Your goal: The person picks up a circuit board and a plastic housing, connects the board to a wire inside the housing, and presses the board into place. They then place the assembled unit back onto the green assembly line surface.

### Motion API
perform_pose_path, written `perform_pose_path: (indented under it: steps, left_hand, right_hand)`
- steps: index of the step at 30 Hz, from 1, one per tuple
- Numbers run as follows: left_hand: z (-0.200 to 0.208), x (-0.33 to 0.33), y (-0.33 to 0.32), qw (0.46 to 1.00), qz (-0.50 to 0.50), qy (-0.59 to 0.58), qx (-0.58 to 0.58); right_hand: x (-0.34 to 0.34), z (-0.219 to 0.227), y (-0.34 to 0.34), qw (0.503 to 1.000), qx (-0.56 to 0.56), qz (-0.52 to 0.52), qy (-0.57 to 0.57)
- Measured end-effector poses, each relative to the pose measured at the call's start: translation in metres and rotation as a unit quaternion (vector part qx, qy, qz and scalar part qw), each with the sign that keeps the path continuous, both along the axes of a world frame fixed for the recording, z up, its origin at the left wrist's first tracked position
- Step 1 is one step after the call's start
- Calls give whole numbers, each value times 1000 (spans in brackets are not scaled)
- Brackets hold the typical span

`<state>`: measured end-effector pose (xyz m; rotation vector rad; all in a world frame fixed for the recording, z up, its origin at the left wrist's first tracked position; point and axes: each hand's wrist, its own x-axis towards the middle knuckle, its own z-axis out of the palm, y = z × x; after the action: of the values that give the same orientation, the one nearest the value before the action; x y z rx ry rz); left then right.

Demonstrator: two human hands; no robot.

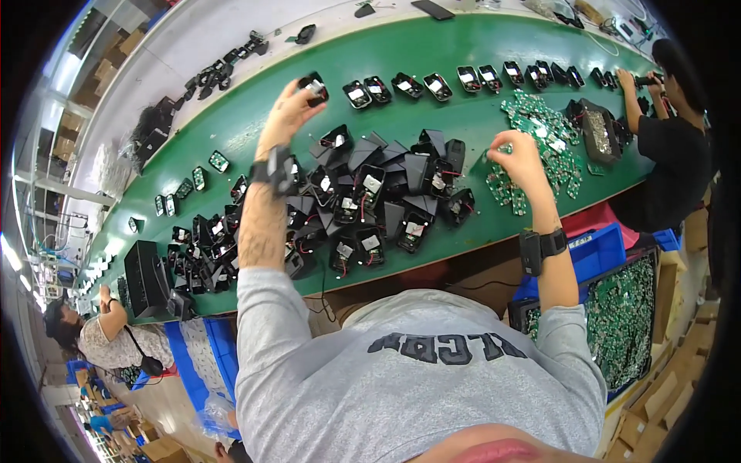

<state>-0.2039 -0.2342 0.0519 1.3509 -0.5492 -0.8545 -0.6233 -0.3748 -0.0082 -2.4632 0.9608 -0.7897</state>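
Note:
My left hand (pixel 287 116) is stretched toward the far side of the bench, its fingers closed on a small black plastic casing (pixel 313 86). To the right, my right hand (pixel 519 160) is closed in a pinch at the left edge of a heap of green circuit boards (pixel 549 147). Whatever its fingertips may hold is too small to make out. Between my arms lies a pile of black casings (pixel 370 185), several with white parts and red wires inside. Beyond the pile, a row of open casings (pixel 437 87) runs along the far side.
The green bench (pixel 255 139) curves across the view. A box of small metal parts (pixel 600 133) stands by a co-worker (pixel 671 147) at the right. Another person (pixel 108 343) sits at the left end. Below the bench at right is a tray full of boards (pixel 621 324).

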Motion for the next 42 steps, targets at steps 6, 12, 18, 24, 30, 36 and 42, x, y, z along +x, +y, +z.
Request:
perform_pose_path:
  steps: [6, 12, 18, 24, 30, 36, 42]
  left_hand:
    - [55, -174, 95, 993, -72, 36, -91]
    - [12, -248, 128, 995, -41, -12, -91]
    - [-8, -251, 120, 997, -44, -59, -31]
    - [-19, -262, 122, 997, -44, -65, -27]
    - [-24, -265, 118, 995, -41, -81, -29]
    - [-25, -267, 117, 999, -29, 9, -43]
    - [-38, -272, 114, 997, -56, 2, -49]
  right_hand:
    - [6, 92, 61, 897, 270, -97, -336]
    - [16, 46, 155, 803, 428, 49, -411]
    - [9, 11, 182, 788, 426, 92, -435]
    - [6, 2, 185, 815, 416, 94, -393]
    - [4, -5, 185, 889, 298, 107, -332]
    - [3, 0, 181, 968, 25, 120, -218]
    - [6, 9, 180, 955, 78, 154, -240]
